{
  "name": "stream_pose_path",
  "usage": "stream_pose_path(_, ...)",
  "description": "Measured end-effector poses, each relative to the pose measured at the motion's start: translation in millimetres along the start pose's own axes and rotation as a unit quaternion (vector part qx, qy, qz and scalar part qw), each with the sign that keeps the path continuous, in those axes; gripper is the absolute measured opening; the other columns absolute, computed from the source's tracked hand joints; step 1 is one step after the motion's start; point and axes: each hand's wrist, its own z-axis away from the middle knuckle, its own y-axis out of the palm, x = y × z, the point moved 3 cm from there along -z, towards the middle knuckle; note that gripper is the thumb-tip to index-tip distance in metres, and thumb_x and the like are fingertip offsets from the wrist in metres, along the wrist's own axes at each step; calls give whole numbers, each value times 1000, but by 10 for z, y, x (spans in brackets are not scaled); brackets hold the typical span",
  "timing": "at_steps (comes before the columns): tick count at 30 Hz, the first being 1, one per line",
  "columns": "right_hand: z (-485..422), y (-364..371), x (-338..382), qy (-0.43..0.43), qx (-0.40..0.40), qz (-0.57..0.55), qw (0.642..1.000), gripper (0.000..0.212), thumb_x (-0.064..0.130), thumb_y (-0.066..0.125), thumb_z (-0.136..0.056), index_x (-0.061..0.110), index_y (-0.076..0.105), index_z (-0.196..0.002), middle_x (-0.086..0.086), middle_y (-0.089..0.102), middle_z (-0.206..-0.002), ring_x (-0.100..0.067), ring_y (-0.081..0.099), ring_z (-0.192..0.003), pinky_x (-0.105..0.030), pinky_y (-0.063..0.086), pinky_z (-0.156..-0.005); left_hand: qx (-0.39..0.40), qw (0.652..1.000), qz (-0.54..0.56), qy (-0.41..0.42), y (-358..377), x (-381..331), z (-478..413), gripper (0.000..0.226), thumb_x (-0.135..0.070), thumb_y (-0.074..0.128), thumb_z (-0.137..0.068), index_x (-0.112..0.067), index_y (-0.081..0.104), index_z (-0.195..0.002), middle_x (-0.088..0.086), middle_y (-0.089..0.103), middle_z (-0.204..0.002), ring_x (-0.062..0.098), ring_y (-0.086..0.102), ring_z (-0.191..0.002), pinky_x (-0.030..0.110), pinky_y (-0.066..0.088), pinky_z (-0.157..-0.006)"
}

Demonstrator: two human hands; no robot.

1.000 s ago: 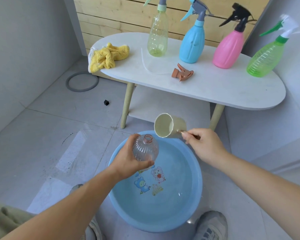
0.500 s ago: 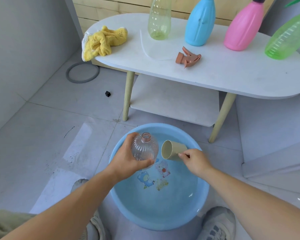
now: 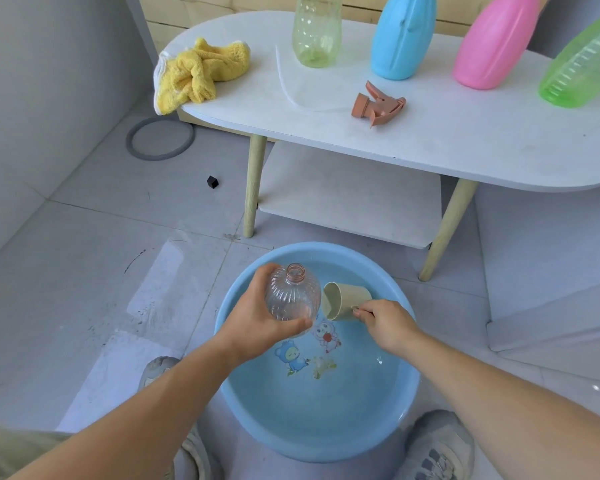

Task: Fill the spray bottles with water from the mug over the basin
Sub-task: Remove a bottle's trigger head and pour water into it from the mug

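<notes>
Over the round, glossy blue plastic basin (image 3: 326, 445), left hand (image 3: 257, 317) fingers clamp a clear, ribbed, uncapped bottle (image 3: 293, 296). Right hand (image 3: 388, 323) fingers pinch the handle of a matte beige mug (image 3: 347, 301), tipped sideways just beside the bottle. Beyond the basin, a white oval tabletop (image 3: 465, 140) carries a terracotta spray head (image 3: 378, 105) and a fluffy yellow cloth (image 3: 198, 76).

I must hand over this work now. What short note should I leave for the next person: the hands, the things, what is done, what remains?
Left hand grips the clear bottle, neck open, over the basin.
Right hand holds the mug by its handle, tipped sideways beside the bottle, low in the basin.
Spray head lies on the table; yellowish bottle, blue bottle, pink bottle, green bottle stand behind it.
Done: head off the clear bottle, which looks empty.
Left: scoop water, pour it in, refit the head.
</notes>
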Motion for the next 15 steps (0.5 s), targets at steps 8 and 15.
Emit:
stream_pose_path(8,-2,42,-47,28,9,-62,998,47,34,51,-100,22,43,-55,3,47,-60,-19,41,-59,-31,33,-58,1,1000,7,-2,-19,14,11,89,-30,94,-68,-41,37,-136,-25,53,-126,-17,51,-111,-3,39,-78)
stream_pose_path(15,71,-101,5,39,-4,-160,986,37,35,55,-99,9,67,-75,-2,66,-73,-15,50,-60,-26,39,-56,0,1000,23,1,-34,44,23,94,-39,95,-63,-41,38,-138,-20,56,-130,0,58,-118,14,46,-90)
